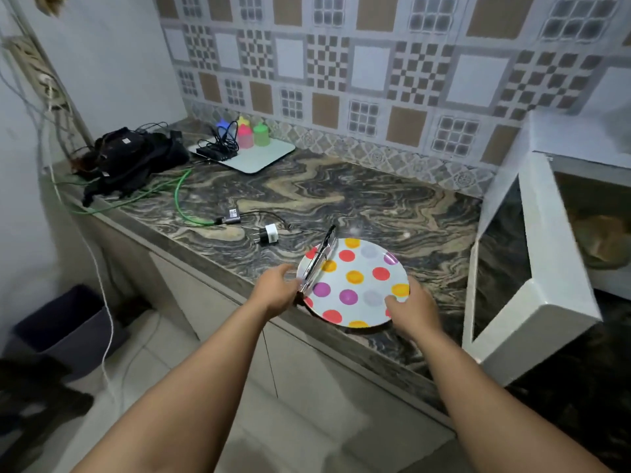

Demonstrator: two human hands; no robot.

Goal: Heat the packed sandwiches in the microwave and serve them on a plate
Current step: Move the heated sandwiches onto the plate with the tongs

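Head view: polka-dot plate [355, 288] between hands, right [411, 310] gripping rim, left [276, 290] pinching tongs [319, 259].

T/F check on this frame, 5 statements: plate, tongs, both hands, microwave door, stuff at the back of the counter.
1. The polka-dot plate sits on the counter near its front edge. True.
2. The tongs lie across the plate's right side. False: they rest along its left side, under the left hand.
3. The right hand holds the plate's near right rim. True.
4. The microwave door is closed. False: it is swung open toward the counter.
5. The plate carries sandwiches. False: only the tongs are on it.
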